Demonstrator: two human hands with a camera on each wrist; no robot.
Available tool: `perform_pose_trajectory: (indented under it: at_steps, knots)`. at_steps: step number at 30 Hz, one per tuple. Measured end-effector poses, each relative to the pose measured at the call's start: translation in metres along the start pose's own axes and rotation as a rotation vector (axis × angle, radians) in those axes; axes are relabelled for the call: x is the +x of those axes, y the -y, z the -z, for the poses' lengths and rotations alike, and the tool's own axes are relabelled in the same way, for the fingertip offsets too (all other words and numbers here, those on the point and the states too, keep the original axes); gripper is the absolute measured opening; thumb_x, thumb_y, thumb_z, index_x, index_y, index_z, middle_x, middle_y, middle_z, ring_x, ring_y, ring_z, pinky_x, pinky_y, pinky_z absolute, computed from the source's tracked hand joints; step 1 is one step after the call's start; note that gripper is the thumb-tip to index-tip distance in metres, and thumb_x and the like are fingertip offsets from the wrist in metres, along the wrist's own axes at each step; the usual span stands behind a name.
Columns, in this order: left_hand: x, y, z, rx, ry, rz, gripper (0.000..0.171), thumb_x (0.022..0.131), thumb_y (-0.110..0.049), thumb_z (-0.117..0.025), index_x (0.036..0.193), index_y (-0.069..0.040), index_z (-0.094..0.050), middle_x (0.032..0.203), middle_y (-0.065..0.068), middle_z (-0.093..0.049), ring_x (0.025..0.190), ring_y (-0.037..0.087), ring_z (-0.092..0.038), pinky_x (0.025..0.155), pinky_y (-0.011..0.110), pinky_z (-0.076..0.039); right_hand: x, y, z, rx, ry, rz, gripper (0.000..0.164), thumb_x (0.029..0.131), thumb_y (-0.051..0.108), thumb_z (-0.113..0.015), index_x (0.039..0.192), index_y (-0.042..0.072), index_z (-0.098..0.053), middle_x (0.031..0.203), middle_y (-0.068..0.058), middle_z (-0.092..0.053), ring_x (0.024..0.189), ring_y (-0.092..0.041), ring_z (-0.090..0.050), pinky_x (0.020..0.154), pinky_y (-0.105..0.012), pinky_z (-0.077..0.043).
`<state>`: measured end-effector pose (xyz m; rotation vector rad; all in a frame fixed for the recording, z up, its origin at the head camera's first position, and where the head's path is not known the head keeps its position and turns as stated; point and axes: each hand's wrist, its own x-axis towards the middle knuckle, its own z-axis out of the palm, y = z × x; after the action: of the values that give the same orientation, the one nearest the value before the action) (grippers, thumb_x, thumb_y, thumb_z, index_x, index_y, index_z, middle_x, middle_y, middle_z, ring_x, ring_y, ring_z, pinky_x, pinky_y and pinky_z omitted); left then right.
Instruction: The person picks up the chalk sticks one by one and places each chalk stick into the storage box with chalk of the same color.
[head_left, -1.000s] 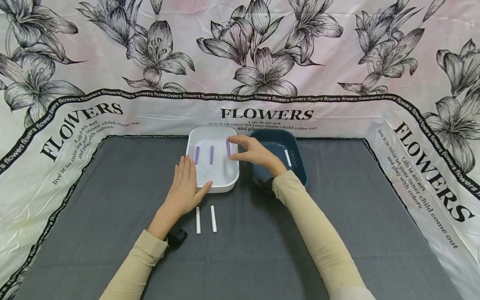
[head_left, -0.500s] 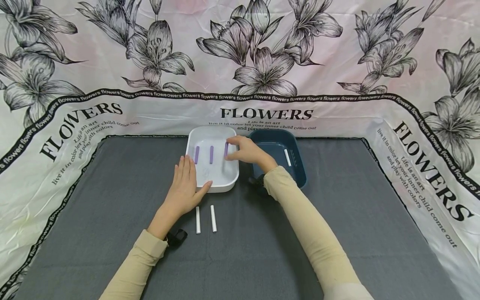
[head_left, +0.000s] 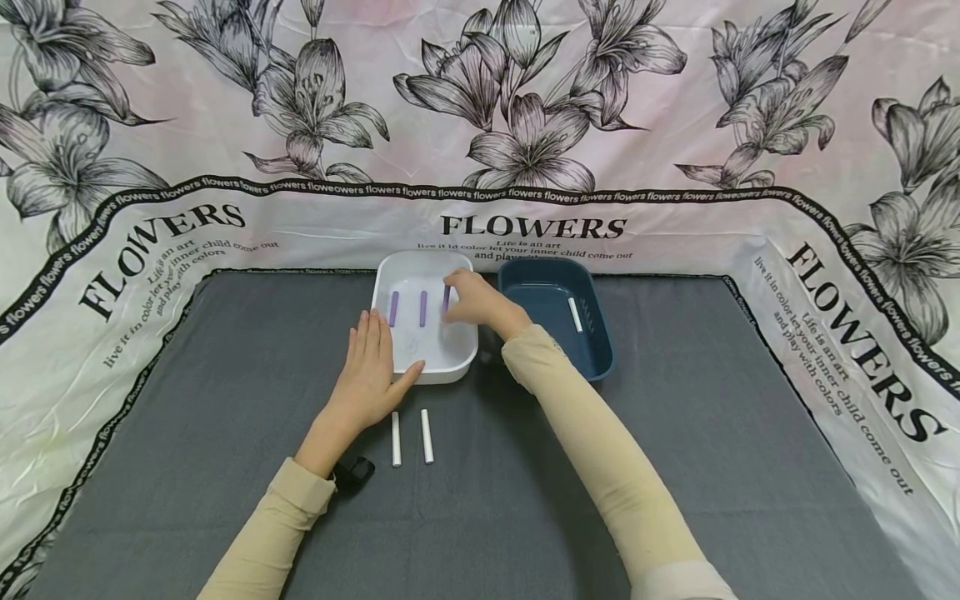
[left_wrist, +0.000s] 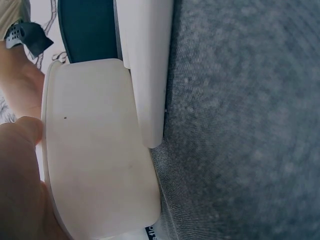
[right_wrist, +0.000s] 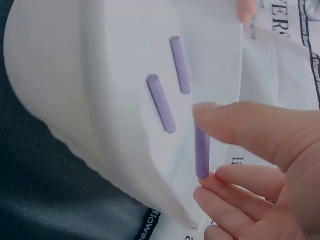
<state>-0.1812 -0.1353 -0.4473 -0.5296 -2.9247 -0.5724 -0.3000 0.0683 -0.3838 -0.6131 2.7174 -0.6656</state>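
Pinching from both ends, the right hand holds a purple stick, thumb on the end nearer the person and a fingertip at the far one. Its long axis points away from the person, so the stick spans the gap between thumb and finger. It is over the right-hand part of the white tray; whether its underside touches the tray floor is hard to tell, since the hand partly covers it.

To its left lie the middle purple stick and, beyond that, the left purple stick, both flat on the tray floor and roughly in line with its direction. That near-parallel row, with the held stick on its right, seems the relation that counts here. Of the two hands, the right is nearer, being already on the stick; the left hand rests against the tray's near left side, fingers straight, thumb spread along the near edge.

Farther out, a blue tray with one white stick stands to the right, and two white sticks lie side by side on the gray cloth, nearer the person.
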Motion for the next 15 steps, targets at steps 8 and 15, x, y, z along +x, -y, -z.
perform_pose_trajectory:
  at_steps: [8, 15]
  knots:
    - [0.000, 0.001, 0.000, 0.002, -0.003, -0.003, 0.094, 0.100, -0.051, -0.048, 0.150, 0.017, -0.009, 0.159, 0.034, -0.002, 0.149, 0.043, 0.006, 0.119, 0.055, -0.002, 0.008, 0.007, 0.000, -0.140, -0.003, 0.004, 0.050, 0.085, 0.005, -0.069, 0.131, -0.007, -0.057, 0.129, -0.019, -0.055, 0.107, -0.027, -0.056, 0.091, -0.036, -0.050]
    - [0.000, 0.001, 0.000, 0.006, 0.000, -0.002, 0.094, 0.100, -0.052, -0.048, 0.150, 0.017, -0.009, 0.159, 0.034, -0.001, 0.149, 0.043, 0.006, 0.119, 0.055, -0.002, 0.011, 0.007, -0.002, -0.124, -0.018, -0.032, 0.027, 0.080, -0.002, -0.066, 0.106, -0.005, -0.065, 0.108, -0.015, -0.055, 0.085, -0.024, -0.051, 0.077, -0.036, -0.049]
